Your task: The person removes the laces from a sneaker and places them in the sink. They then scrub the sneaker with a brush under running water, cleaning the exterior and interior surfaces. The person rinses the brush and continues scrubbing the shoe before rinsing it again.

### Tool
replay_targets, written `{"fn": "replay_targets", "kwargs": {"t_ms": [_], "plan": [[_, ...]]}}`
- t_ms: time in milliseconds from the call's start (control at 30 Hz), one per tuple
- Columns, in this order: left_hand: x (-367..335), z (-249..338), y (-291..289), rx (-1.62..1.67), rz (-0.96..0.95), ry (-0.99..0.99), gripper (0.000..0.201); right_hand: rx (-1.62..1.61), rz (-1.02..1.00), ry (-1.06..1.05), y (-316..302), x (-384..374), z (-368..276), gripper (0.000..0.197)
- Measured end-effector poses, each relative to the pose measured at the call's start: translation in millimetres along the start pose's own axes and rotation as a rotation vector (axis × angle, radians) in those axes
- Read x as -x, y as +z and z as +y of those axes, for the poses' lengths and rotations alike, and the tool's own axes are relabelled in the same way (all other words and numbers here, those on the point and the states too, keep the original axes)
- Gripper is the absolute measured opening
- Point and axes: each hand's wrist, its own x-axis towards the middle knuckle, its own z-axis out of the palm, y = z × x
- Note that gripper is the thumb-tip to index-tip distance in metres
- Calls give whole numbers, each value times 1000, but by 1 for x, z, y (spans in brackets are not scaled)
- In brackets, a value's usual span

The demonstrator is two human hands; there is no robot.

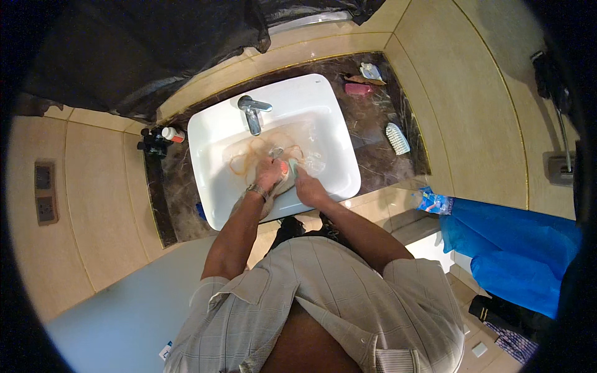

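Note:
Both my hands are inside the white sink (345,180), over a pale, wet item (285,188) with an orange-pink patch. Its shape suggests a shoe, but my hands cover much of it. My left hand (268,175), with a metal watch at the wrist, is closed on the item's left side. Fingers curled, my right hand (310,189) grips a small pale green piece (293,166) against the item's right side. What that piece is I cannot make out. Cloudy water lies around them, with thin orange-brown loops (256,147) like cords in it.
A chrome tap (252,114) rises at the sink's back. On the dark marble counter (373,121) right of it lie a white-bristled brush (397,138), a pink block (357,89) and a crumpled wrapper (370,71). A white bottle (173,134) stands at left. Blue sheeting (519,252) hangs at right.

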Motion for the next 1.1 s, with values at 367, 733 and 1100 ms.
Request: {"fn": "replay_targets", "kwargs": {"t_ms": [367, 733, 1100], "plan": [[-14, -39, 12, 406, 36, -100, 39, -134, -105, 35, 16, 43, -39, 47], [44, 40, -44, -52, -211, 295, 43, -250, -99, 145, -16, -43, 34, 51], [106, 53, -56, -294, 212, 753, 26, -323, -119, -62, -82, -8, -13, 50]]}}
